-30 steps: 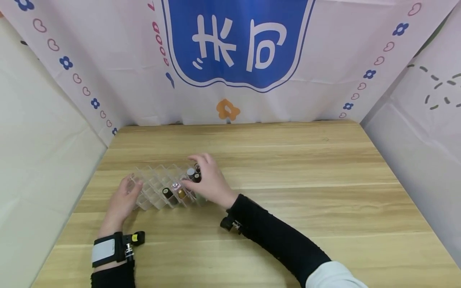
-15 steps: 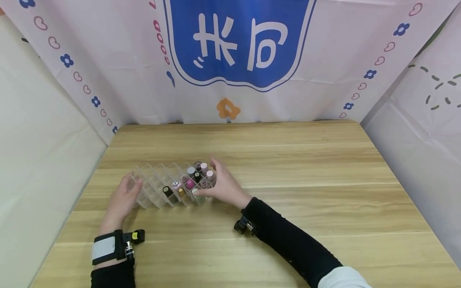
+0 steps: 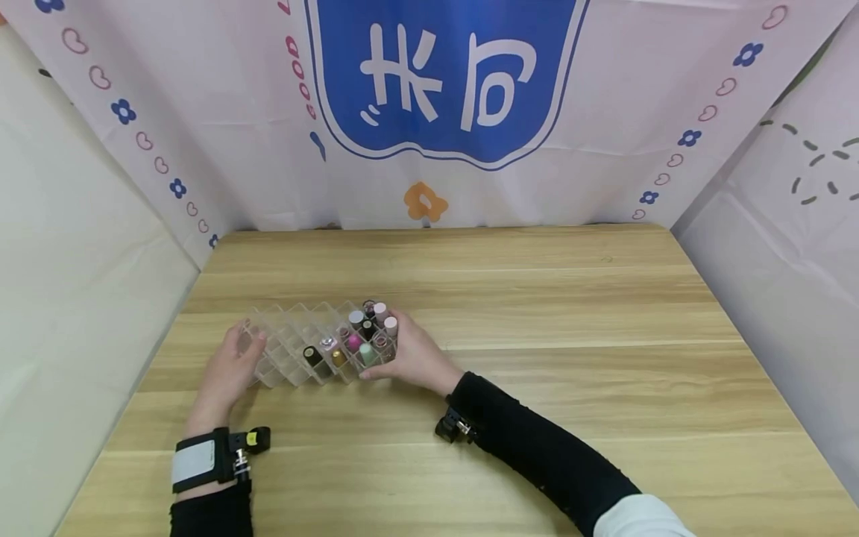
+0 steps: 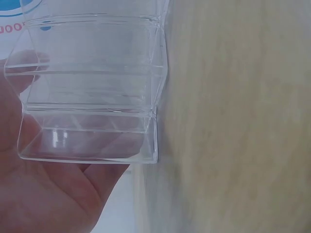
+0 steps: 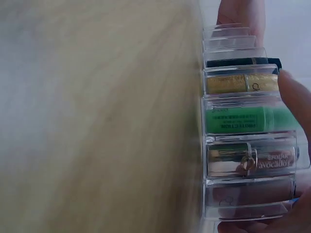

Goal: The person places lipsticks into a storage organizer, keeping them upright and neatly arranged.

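A clear plastic lipstick organizer [image 3: 285,344] with diamond-shaped compartments stands left of the table's middle. Its left end is gripped by my left hand [image 3: 227,367], thumb in front. My right hand [image 3: 421,355] holds the opposite end, with the thumb along the front and the other fingers largely hidden behind. Lip tubes fill the right part: a black one [image 3: 312,357], a magenta one [image 3: 353,342], a pale green one [image 3: 367,354] and several others. The right wrist view shows a gold tube [image 5: 226,84] and a tube lettered "avocado" [image 5: 274,162] lying inside. Left compartments [image 4: 92,87] hold nothing visible.
The wooden table [image 3: 537,321] extends far to the right of the organizer and in front of it. A white cloth with a blue emblem [image 3: 443,82] hangs along the back edge. Pale sheets [image 3: 74,246] close off both sides.
My right hand has moved from above the tubes to the organizer's right end, its thumb now lower along the front, uncovering the tubes. The left hand has stayed in place.
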`<act>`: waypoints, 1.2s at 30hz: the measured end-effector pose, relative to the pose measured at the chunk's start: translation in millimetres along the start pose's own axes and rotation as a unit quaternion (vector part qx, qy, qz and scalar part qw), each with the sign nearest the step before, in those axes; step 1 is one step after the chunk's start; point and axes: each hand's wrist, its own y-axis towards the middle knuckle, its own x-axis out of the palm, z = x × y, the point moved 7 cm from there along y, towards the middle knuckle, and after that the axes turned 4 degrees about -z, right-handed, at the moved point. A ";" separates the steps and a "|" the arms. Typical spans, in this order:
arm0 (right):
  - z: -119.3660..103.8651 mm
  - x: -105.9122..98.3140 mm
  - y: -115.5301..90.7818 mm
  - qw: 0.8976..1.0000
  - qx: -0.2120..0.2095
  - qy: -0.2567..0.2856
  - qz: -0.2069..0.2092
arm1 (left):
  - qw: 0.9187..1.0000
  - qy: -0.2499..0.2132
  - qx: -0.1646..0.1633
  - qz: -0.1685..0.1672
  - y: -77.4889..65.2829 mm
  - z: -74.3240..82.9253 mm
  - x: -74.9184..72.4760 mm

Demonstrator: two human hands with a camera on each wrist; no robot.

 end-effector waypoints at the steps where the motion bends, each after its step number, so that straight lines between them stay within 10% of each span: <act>1: 0.1 0.3 0.1 1.000 0.005 -0.005 0.001 | 1.000 -0.001 0.000 -0.001 0.2 -0.4 0.2; 36: 24.1 -29.9 -21.0 0.997 0.070 -0.041 0.013 | 0.999 0.014 0.014 -0.029 3.4 33.6 26.7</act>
